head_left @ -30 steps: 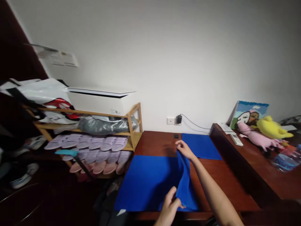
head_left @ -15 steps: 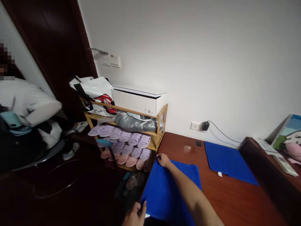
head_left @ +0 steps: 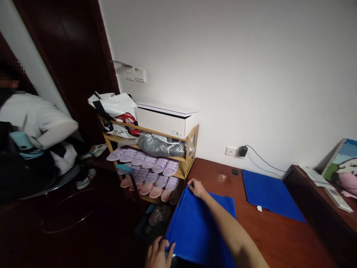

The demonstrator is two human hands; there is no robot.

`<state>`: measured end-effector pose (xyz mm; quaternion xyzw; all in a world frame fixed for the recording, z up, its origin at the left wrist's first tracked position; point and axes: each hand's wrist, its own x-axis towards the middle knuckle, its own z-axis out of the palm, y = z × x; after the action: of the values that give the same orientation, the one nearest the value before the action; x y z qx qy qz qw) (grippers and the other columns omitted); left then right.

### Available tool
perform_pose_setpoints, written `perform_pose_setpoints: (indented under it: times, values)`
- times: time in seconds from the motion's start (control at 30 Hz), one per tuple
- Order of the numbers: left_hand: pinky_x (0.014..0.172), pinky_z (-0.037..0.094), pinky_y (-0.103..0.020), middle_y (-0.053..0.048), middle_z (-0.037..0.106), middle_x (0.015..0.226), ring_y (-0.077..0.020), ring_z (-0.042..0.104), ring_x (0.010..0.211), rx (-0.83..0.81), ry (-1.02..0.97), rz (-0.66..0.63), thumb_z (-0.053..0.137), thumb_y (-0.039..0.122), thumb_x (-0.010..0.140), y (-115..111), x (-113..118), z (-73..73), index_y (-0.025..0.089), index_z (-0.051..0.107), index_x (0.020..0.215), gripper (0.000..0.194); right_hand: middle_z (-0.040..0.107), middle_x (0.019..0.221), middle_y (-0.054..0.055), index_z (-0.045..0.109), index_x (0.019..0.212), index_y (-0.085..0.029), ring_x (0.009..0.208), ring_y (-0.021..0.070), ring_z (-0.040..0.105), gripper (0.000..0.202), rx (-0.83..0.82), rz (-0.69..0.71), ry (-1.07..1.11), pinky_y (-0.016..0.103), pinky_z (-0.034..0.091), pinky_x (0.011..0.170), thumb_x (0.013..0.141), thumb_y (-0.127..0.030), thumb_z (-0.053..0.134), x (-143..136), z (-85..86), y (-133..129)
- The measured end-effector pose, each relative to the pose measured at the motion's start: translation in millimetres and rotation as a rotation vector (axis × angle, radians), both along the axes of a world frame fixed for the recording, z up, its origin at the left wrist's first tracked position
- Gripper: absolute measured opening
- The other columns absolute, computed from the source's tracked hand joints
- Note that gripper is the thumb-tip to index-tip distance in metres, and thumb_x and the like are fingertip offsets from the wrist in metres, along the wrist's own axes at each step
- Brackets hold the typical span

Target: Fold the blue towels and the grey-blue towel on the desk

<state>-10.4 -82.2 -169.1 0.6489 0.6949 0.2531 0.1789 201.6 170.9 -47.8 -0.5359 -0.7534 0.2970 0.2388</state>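
A folded blue cloth [head_left: 195, 227] lies along the left edge of the wooden desk, its layered left edge slightly raised. My right hand [head_left: 196, 187] reaches across it and pinches the far left corner. At the near left corner my left hand [head_left: 159, 253] grips the edge between thumb and fingers, partly cut off by the frame bottom. A bit of white tag shows beside the left thumb. Further right, a second blue cloth [head_left: 272, 193] lies flat, with a white tag [head_left: 259, 208] at its near edge.
Left of the desk [head_left: 279, 238] stands a wooden rack [head_left: 192, 149] with lilac slippers [head_left: 149, 162], a white box [head_left: 161, 121] and a bag [head_left: 117, 108]. A charger [head_left: 243, 150] is plugged into the wall. A seated person [head_left: 41, 115] is at far left.
The cloth's left edge has lifted a little and its layers show more apart. Both hands keep hold of the corners. The view has shifted slightly.
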Motion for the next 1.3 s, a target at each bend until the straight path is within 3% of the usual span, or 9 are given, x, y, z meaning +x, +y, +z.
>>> perform_pose_setpoints:
  times: [0.2, 0.33, 0.43, 0.57, 0.73, 0.83, 0.93, 1.07, 1.3]
  values:
    - [0.111, 0.054, -0.064, -0.014, 0.079, 0.121, -0.0464, 0.075, 0.12, 0.122, -0.146, 0.113, 0.054, 0.065, 0.082, 9.9, 3.0, 22.6, 0.041, 0.065, 0.066, 0.031, 0.083, 0.118, 0.008, 0.079, 0.126, -0.023, 0.104, 0.0238, 0.078, 0.03, 0.117, 0.11, 0.092, 0.035, 0.059, 0.098, 0.097, -0.026, 0.072, 55.3, 56.2, -27.9]
    - [0.089, 0.06, -0.061, -0.009, 0.077, 0.075, -0.0442, 0.079, 0.086, 0.146, -0.241, 0.083, 0.06, 0.069, 0.074, 19.7, 2.6, 53.0, 0.038, 0.058, 0.06, 0.034, 0.085, 0.116, 0.009, 0.085, 0.119, -0.026, 0.105, 0.0275, 0.077, 0.024, 0.268, 0.243, 0.085, 0.041, 0.059, 0.101, 0.102, -0.037, 0.072, 99.6, 101.7, -59.0]
    - [0.076, 0.061, -0.052, -0.004, 0.074, 0.066, -0.0369, 0.077, 0.071, 0.204, -0.303, 0.09, 0.063, 0.075, 0.07, 28.1, 4.1, 83.3, 0.036, 0.06, 0.06, 0.041, 0.085, 0.114, 0.009, 0.085, 0.118, -0.028, 0.108, 0.027, 0.076, 0.025, 0.337, 0.257, 0.059, 0.043, 0.055, 0.106, 0.105, -0.043, 0.07, 130.0, 133.6, -83.1]
    - [0.073, 0.062, -0.039, -0.001, 0.075, 0.072, -0.0282, 0.076, 0.072, 0.378, -0.426, 0.066, 0.068, 0.084, 0.074, 46.9, 11.4, 142.4, 0.032, 0.065, 0.069, 0.052, 0.084, 0.117, 0.01, 0.085, 0.12, -0.027, 0.111, 0.0274, 0.074, 0.031, 0.432, 0.153, 0.104, 0.044, 0.054, 0.106, 0.108, -0.049, 0.065, 172.6, 174.2, -111.5]
    - [0.074, 0.062, -0.034, -0.001, 0.074, 0.077, -0.0241, 0.074, 0.078, 0.613, -0.785, 0.043, 0.083, 0.076, 0.071, 80.9, 40.6, 239.5, 0.026, 0.066, 0.083, 0.054, 0.083, 0.111, 0.009, 0.084, 0.11, -0.025, 0.103, 0.0256, 0.074, 0.042, 0.512, -0.062, 0.253, 0.042, 0.058, 0.099, 0.102, -0.063, 0.068, 223.8, 223.2, -154.4]
    - [0.083, 0.063, -0.035, -0.004, 0.077, 0.092, -0.0238, 0.075, 0.09, 0.733, -0.981, 0.024, 0.087, 0.066, 0.074, 93.7, 65.7, 293.2, 0.025, 0.071, 0.095, 0.049, 0.083, 0.112, 0.008, 0.083, 0.108, -0.024, 0.104, 0.0246, 0.074, 0.046, 0.504, -0.184, 0.375, 0.039, 0.059, 0.098, 0.096, -0.067, 0.072, 243.1, 244.0, -184.8]
    - [0.09, 0.063, -0.035, -0.005, 0.078, 0.101, -0.0227, 0.074, 0.097, 0.79, -1.013, -0.064, 0.086, 0.057, 0.081, 95.5, 85.1, 330.8, 0.026, 0.073, 0.101, 0.039, 0.084, 0.108, 0.008, 0.084, 0.106, -0.023, 0.101, 0.0246, 0.076, 0.05, 0.484, -0.266, 0.466, 0.039, 0.061, 0.094, 0.09, -0.069, 0.077, 254.9, 254.6, -213.0]
    - [0.088, 0.064, -0.036, -0.004, 0.08, 0.099, -0.024, 0.073, 0.095, 0.764, -0.982, -0.148, 0.087, 0.056, 0.082, 92.0, 95.7, 350.7, 0.03, 0.075, 0.098, 0.033, 0.085, 0.102, 0.008, 0.086, 0.101, -0.023, 0.096, 0.0253, 0.077, 0.053, 0.47, -0.324, 0.556, 0.038, 0.063, 0.087, 0.081, -0.072, 0.085, 266.7, 255.5, -243.7]
    - [0.079, 0.067, -0.037, -0.008, 0.084, 0.108, -0.0283, 0.078, 0.097, 0.478, -1.068, -0.24, 0.096, 0.056, 0.064, 93.8, 95.4, 341.0, 0.031, 0.081, 0.101, 0.047, 0.085, 0.105, 0.01, 0.087, 0.101, -0.023, 0.097, 0.0267, 0.076, 0.055, 0.396, -0.43, 0.657, 0.036, 0.063, 0.083, 0.078, -0.074, 0.088, 275.2, 235.7, -274.6]
